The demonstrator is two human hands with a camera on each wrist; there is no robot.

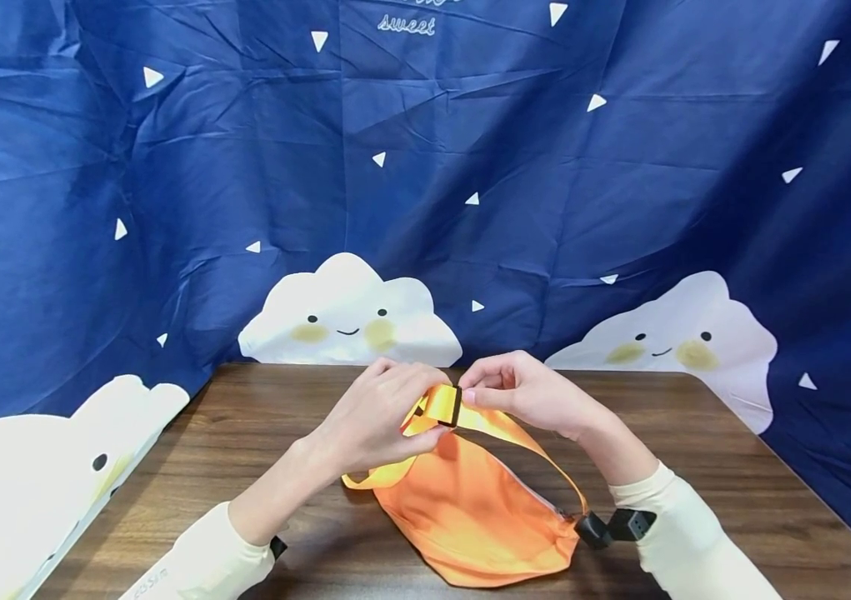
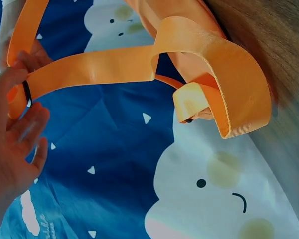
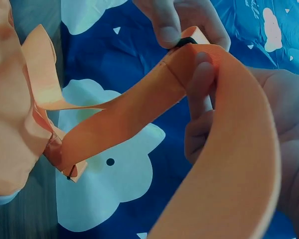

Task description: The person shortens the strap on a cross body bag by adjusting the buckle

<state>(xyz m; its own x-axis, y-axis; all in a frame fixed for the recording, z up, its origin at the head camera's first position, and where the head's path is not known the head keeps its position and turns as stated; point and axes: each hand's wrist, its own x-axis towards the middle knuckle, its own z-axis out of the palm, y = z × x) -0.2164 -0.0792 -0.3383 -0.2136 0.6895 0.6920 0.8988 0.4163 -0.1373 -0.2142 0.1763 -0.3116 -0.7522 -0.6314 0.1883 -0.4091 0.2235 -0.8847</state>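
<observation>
An orange bag [image 1: 481, 508] with a pale zipper lies on the table, its yellow-orange strap [image 1: 503, 427] lifted above it. My left hand [image 1: 387, 408] pinches the strap beside a black slide buckle [image 1: 452, 406]. Just right of the buckle, my right hand [image 1: 526, 392] pinches the webbing between thumb and fingers. In the left wrist view a long length of strap [image 2: 99, 64] runs from the buckle to a wide loop near the bag. The right wrist view shows the strap [image 3: 239, 124] curving past the right fingers, with the buckle [image 3: 184, 42] by the left thumb.
The brown wooden table [image 1: 245, 450] extends around the bag. Behind it hangs a blue cloth [image 1: 515, 167] with white triangles and smiling clouds [image 1: 350, 317]. Black wrist devices [image 1: 613, 527] sit at the right sleeve, close to the bag's right end.
</observation>
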